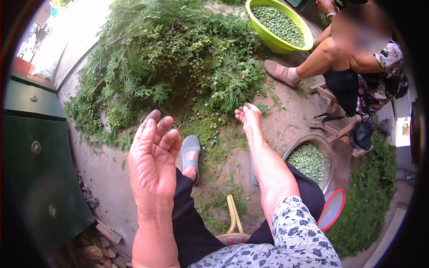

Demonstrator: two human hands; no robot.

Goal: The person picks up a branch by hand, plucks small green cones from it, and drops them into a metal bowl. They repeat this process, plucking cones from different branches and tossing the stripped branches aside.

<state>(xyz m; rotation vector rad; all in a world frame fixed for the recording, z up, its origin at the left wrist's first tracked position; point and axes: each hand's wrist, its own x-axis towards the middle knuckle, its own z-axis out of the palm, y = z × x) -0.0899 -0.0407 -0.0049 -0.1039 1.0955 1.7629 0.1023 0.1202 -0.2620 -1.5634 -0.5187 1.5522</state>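
Observation:
My left hand (154, 156) is raised with its palm showing, the fingers slightly bent and apart, and nothing in it. Darkened fingertips show on it. Farther forward, my right hand (250, 117) has its fingers curled in beside the near right edge of a big heap of green conifer branches (174, 58). Whatever those fingers may hold is hidden. Small round green cones (196, 58) cluster among the sprigs. To the right of my right forearm, a metal basin (329, 172) holds many loose green cones (307, 163).
A yellow-green tub (308, 42) full of green cones stands at the back right. Beside it another person (366, 67) sits on a wooden stool (333, 129). A red-rimmed round object (333, 210) lies by my right leg. Green metal panels (38, 178) line the left; more greenery (371, 196) lies right.

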